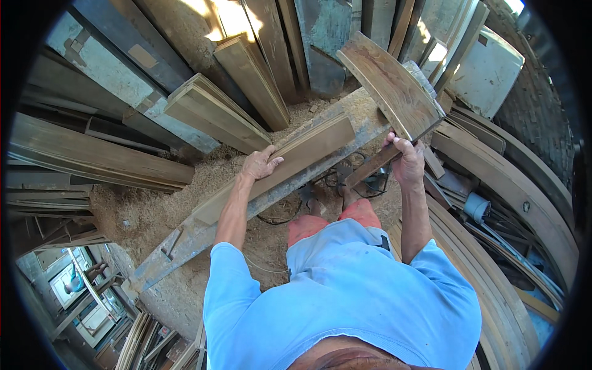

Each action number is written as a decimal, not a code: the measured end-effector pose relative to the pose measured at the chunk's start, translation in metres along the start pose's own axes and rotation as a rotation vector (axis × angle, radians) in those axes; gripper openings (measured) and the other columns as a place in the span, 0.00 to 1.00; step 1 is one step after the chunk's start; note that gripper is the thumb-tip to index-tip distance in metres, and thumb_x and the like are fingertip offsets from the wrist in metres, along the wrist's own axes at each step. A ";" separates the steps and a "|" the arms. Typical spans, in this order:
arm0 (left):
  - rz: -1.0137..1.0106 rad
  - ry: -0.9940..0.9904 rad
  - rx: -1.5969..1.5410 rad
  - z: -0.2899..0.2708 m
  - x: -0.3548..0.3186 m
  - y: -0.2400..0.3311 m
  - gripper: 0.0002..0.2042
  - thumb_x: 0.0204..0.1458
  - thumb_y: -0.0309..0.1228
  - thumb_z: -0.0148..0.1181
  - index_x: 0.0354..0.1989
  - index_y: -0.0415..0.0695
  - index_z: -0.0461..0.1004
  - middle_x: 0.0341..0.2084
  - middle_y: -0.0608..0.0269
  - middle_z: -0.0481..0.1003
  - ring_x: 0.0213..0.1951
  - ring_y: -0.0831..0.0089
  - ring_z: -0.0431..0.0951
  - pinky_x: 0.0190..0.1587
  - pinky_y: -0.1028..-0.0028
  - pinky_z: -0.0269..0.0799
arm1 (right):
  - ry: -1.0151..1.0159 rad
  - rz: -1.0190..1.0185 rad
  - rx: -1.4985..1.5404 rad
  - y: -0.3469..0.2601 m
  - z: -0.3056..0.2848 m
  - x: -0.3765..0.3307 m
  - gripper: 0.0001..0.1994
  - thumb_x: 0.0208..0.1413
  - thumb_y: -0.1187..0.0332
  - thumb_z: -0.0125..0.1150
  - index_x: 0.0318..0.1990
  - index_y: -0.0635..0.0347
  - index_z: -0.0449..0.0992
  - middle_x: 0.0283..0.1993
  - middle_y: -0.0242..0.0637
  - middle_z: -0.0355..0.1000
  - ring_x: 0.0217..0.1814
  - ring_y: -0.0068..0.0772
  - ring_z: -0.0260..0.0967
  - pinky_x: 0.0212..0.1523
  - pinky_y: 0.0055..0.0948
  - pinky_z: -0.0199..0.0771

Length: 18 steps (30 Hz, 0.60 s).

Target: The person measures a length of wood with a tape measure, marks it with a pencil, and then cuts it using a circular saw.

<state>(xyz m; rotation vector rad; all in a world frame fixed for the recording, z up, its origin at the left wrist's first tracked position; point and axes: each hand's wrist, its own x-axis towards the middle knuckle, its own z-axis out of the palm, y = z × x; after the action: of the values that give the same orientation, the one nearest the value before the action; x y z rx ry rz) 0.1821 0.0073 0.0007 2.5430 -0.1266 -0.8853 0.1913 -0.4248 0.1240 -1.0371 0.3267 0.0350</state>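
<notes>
Sawdust-covered long metal-edged workbench (pixel 185 240) runs diagonally from lower left of the frame toward upper centre. Flat brown wooden plank (pixel 308 151) lies along its top, centre of frame, parallel to the bench edge.

Left hand (pixel 260 164): palm down, fingers spread and resting flat on the near end-portion of the flat plank, just left of centre. Not wrapped around it; pressing or steadying from above.

Right hand (pixel 407 161): right of centre, fingers curled closed around the lower end of a curved weathered wooden board (pixel 391 86). Board rises from the hand toward upper centre-right, tilted, its broad grained face turned to the camera. Thumb on the near face.

Narrow dark wooden strip (pixel 370 168) lies just below the right hand, angled down-left; whether the hand touches it I cannot tell.

Below it on the ground, small power tool with black cord (pixel 364 182), partly hidden behind the person's red shorts (pixel 327 222).

Surroundings: stacked grey-brown timber planks (pixel 222 111) leaning across upper left and top; pale sawdust heap (pixel 142 209) at left centre; long curved wooden rails (pixel 505 179) sweeping down the right side; white panel (pixel 487 71) upper right. Person wears a light blue shirt (pixel 345 296), bottom centre.
</notes>
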 end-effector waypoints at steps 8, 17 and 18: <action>-0.137 0.047 -0.050 0.037 0.012 0.005 0.32 0.62 0.59 0.57 0.71 0.59 0.67 0.61 0.43 0.75 0.65 0.41 0.72 0.67 0.49 0.67 | 0.037 0.020 -0.004 0.011 0.006 -0.003 0.17 0.58 0.79 0.57 0.55 0.67 0.74 0.44 0.39 0.78 0.41 0.33 0.77 0.46 0.37 0.81; -0.161 0.136 0.360 0.065 -0.034 0.023 0.66 0.33 0.58 0.82 0.82 0.65 0.43 0.74 0.42 0.56 0.73 0.39 0.57 0.73 0.40 0.54 | -0.005 0.060 -0.027 0.022 0.017 0.003 0.17 0.58 0.79 0.58 0.55 0.67 0.74 0.44 0.41 0.78 0.41 0.34 0.77 0.46 0.38 0.82; -0.191 0.062 0.311 0.053 -0.030 0.032 0.66 0.33 0.56 0.82 0.82 0.66 0.43 0.74 0.41 0.56 0.73 0.38 0.57 0.73 0.39 0.53 | -0.021 0.055 -0.063 0.023 0.012 0.004 0.17 0.58 0.79 0.58 0.56 0.68 0.74 0.44 0.41 0.78 0.41 0.34 0.77 0.46 0.39 0.82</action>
<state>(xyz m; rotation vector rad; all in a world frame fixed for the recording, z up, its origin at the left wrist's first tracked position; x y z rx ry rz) 0.1276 -0.0346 -0.0052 2.9080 -0.0016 -0.9166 0.1943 -0.4036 0.1091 -1.0897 0.3373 0.1061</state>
